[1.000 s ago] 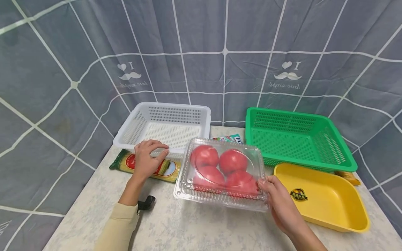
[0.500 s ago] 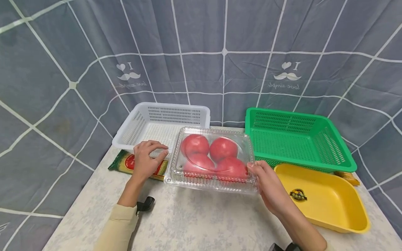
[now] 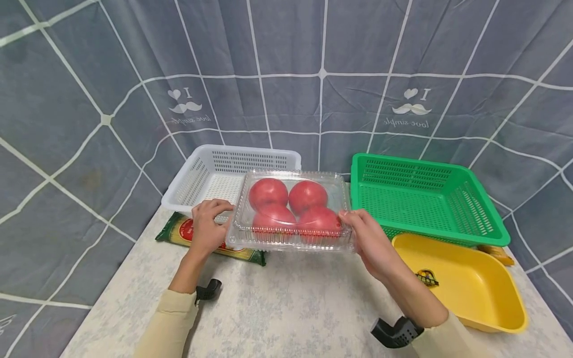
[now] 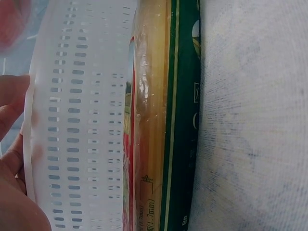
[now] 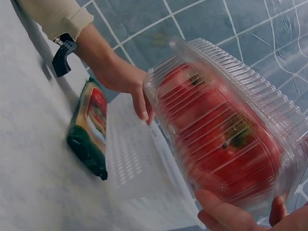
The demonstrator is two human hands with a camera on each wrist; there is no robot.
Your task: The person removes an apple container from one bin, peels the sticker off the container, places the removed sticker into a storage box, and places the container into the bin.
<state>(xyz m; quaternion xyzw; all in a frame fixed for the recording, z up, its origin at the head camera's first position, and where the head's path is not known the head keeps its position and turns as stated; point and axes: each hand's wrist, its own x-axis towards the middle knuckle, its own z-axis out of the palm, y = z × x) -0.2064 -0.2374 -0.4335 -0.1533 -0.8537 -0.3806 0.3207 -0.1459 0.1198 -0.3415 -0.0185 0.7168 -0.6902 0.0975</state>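
Observation:
My right hand (image 3: 373,243) grips the right edge of a clear plastic clamshell box (image 3: 291,238) filled with several red tomatoes (image 5: 211,130). It is raised, slightly tilted, and overlaps the right front of a white slotted basket (image 3: 172,194) in the head view. My left hand (image 3: 208,226) holds the basket's front rim, with fingers curled over it; the left wrist view shows the basket wall (image 4: 74,115) beside those fingers. Along the front of the basket lies a packet of spaghetti (image 4: 151,96), partly hidden by my left hand and the box.
A green slotted basket (image 3: 416,199) stands at the back right. A yellow tub (image 3: 465,283) sits before it, with a yellow packet (image 3: 497,254) poking out beside. A grey checked curtain (image 3: 286,109) hangs behind the pale table (image 3: 277,308).
My right hand has carried the box of tomatoes left and away from me, over towards the white basket. More of the spaghetti packet's right end now shows. My left hand has stayed in place.

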